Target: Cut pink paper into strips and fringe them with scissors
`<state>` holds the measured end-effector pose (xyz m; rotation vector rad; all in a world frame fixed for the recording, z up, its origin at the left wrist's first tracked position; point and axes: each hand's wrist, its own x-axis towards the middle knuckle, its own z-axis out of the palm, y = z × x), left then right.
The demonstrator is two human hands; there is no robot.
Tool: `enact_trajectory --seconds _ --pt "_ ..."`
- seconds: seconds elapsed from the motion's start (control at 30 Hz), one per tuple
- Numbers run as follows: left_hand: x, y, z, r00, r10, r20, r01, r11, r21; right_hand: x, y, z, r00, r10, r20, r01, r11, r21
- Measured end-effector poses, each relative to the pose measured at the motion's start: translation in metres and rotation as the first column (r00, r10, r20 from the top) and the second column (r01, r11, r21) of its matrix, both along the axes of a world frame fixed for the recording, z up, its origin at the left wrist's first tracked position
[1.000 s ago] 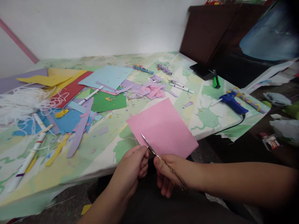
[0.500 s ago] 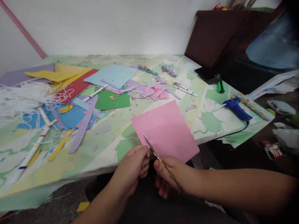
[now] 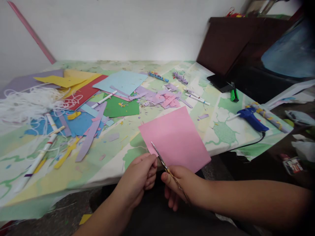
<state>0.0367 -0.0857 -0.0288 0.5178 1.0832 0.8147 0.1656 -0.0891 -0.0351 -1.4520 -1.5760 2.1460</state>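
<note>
A pink sheet of paper [image 3: 179,137] is held up at the table's front edge. My left hand [image 3: 141,173] pinches its lower left corner between thumb and curled fingers. In my right hand [image 3: 180,186] is a pair of scissors [image 3: 163,163] with gold-coloured handles. Their blades point up and to the left, lying over the left part of the sheet close to my left fingertips. The lower blade is hidden behind or under the paper. The right fingers wrap round the handles below the sheet.
White string [image 3: 31,105], coloured sheets and pink and purple scraps [image 3: 167,98] cover the table's left and middle. A blue glue gun [image 3: 253,119] with its cord lies right, by a green stapler-like thing [image 3: 234,94] and a black phone [image 3: 220,83]. White markers [image 3: 197,98] lie among the scraps.
The view has shifted slightly, so the table's things sit a little further right and lower. The hands, scissors and pink paper hold nearly the same pose.
</note>
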Motion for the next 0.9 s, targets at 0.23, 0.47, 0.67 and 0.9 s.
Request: enact_trajectory --seconds 0.23,0.47,0.67,0.9 --pt "-0.004 0.002 0.004 0.942 0.14 -0.304 -0.078 0.975 0.209 0.0 0.003 -0.001 1.0 0.009 -0.005 -0.009 1.0 -0.019" --pt "-0.014 0.027 0.012 0.838 0.348 -0.42 -0.164 0.895 0.415 0.003 0.004 0.007 1.0 0.001 0.006 -0.001 1.0 -0.015" --pt "-0.012 0.044 0.01 0.915 0.247 -0.319 -0.104 0.908 0.406 0.005 0.006 0.009 1.0 0.006 -0.005 -0.006 1.0 -0.03" --pt "-0.013 0.055 0.009 0.953 0.127 -0.277 -0.026 0.939 0.342 0.007 0.013 0.007 1.0 -0.005 0.02 0.005 1.0 -0.018"
